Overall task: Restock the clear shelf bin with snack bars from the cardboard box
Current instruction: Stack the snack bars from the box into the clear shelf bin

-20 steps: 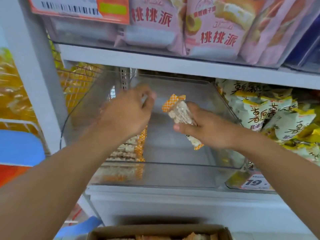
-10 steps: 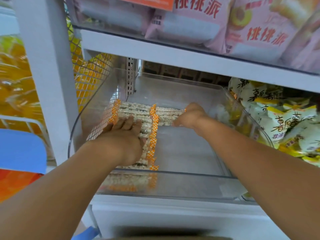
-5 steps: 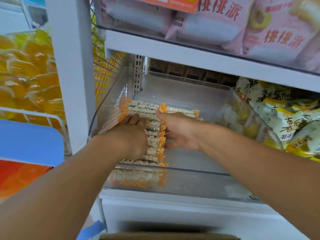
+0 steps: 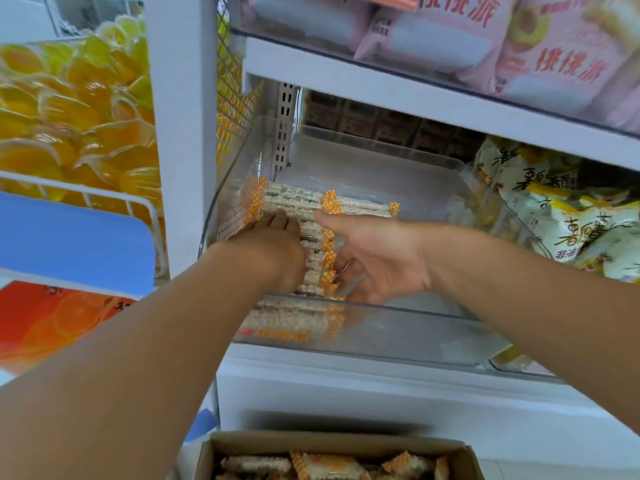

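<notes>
1. Fingers (image 4: 277, 220) of the left hand (image 4: 268, 249) lie flat and together, palm down, pressing on the snack bars (image 4: 294, 202) stacked at the left side of the clear shelf bin (image 4: 398, 327); they grip nothing.
2. Fingers of the right hand (image 4: 377, 258) are spread loosely with the palm turned left, the thumb (image 4: 332, 220) pointing at the orange-checked wrapper ends; the hand holds nothing that can be seen.
3. Bars under the left palm are hidden, and how deep the stack goes is hard to judge through the bin's blurred front wall.
4. A second, shorter row of bars (image 4: 360, 206) lies just behind the right thumb, apart from it.
5. Most of the bin's right half is bare floor.
6. At the lower edge, the cardboard box (image 4: 332, 441) is cut off; only its rear rim and a few more bars (image 4: 322, 465) show.
7. White-and-yellow bags (image 4: 568, 220) fill the neighbouring bin on the right, and pink packs (image 4: 540, 46) sit on the shelf above.
</notes>
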